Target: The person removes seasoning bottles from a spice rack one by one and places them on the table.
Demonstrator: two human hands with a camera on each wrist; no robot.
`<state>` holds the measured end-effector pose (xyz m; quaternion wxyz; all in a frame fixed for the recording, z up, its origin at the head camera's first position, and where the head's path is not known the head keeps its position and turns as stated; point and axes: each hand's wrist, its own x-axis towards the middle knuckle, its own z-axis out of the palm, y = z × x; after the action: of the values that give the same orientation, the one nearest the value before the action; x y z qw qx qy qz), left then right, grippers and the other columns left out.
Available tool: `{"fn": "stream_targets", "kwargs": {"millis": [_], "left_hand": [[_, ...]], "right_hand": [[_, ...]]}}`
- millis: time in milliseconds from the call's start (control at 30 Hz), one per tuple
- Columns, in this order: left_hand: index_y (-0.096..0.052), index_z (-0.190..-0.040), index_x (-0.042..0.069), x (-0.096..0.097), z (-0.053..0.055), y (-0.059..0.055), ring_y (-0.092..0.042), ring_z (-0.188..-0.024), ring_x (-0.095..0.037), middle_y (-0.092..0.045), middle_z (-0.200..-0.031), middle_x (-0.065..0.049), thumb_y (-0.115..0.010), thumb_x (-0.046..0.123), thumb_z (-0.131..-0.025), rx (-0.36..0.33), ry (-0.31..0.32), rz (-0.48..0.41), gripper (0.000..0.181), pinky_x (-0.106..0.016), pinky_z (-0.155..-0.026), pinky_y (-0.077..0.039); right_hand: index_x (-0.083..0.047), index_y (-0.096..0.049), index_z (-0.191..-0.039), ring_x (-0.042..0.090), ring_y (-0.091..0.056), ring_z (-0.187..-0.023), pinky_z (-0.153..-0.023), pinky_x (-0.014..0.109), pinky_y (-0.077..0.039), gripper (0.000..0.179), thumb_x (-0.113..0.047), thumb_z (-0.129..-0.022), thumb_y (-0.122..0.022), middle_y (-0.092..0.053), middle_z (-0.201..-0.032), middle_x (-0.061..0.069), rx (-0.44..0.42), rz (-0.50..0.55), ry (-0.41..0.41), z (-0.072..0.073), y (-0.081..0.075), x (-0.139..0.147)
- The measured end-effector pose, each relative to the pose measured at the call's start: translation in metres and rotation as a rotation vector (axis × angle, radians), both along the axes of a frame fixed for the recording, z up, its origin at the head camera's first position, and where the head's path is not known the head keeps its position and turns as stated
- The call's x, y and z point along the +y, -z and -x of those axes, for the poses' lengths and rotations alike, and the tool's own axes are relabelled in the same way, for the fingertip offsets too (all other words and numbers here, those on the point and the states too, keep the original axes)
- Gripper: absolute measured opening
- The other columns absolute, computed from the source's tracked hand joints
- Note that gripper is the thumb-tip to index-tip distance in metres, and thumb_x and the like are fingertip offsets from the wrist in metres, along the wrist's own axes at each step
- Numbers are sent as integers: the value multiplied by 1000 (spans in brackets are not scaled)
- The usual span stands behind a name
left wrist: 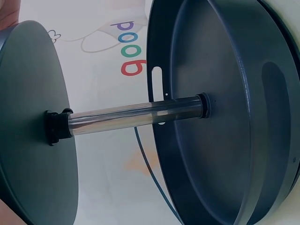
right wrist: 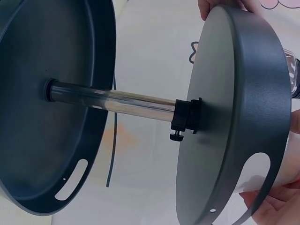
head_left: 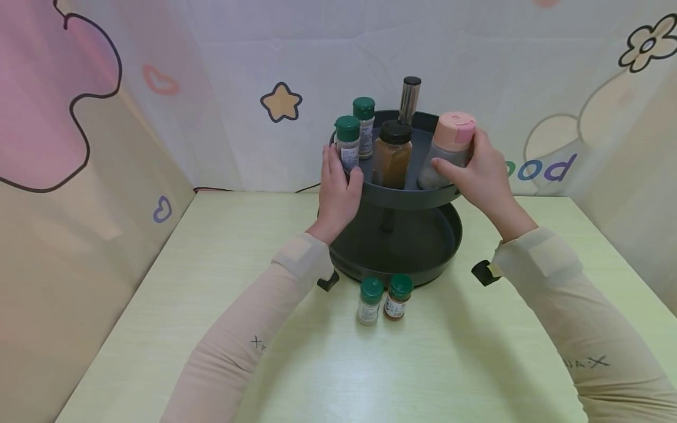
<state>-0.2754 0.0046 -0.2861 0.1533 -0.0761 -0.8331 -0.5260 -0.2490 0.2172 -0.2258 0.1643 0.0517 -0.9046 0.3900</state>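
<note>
A dark two-tier round rack (head_left: 409, 198) stands on the table, its tiers joined by a metal post (left wrist: 136, 117). At the upper tier's left side, my left hand (head_left: 338, 194) holds a green-capped spice jar (head_left: 349, 154), thumb in front and fingers along its left side. Over on the right, my right hand (head_left: 483, 173) grips a pink-capped bottle (head_left: 449, 144), thumb on its front; the fingers behind are mostly hidden. Between them stand a black-capped jar of brown powder (head_left: 394, 157) and, farther back, another green-capped jar (head_left: 364, 126).
Two green-capped spice jars, one pale (head_left: 369, 302) and one reddish (head_left: 396, 298), stand on the table before the rack. The lower tier (head_left: 365, 252) holds nothing visible. A printed cloth (head_left: 238, 88) hangs behind, with a thin cable (left wrist: 150, 164) near the rack.
</note>
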Motion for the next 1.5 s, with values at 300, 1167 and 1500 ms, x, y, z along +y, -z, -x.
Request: {"fn": "stream_targets", "kwargs": {"millis": [300,1167,1500], "left_hand": [[-3,-143,14,0,0,1,-7,-138,-17,3,-150,2,-35,31,-90,2,-1,8,63,-40,-109,-17],[-4,-143,14,0,1,1,-6,-138,-17,4,-150,2,-35,31,-90,6,-6,15,64,-40,-110,-17],[-4,-142,13,0,2,1,-7,-138,-17,4,-150,2,-34,32,-90,5,-9,21,63,-41,-109,-17]], "right_hand": [[-4,-26,-133,33,-48,-109,-92,50,-40,71,-36,-79,-60,-45,-127,18,4,-2,13,1,0,-1],[-7,-30,-131,27,-49,-112,-94,43,-41,66,-36,-80,-59,-47,-127,13,60,65,29,0,-9,-7],[-11,-35,-127,22,-50,-105,-91,41,-44,60,-35,-78,-61,-51,-122,10,116,100,36,-2,-12,-8]]}}
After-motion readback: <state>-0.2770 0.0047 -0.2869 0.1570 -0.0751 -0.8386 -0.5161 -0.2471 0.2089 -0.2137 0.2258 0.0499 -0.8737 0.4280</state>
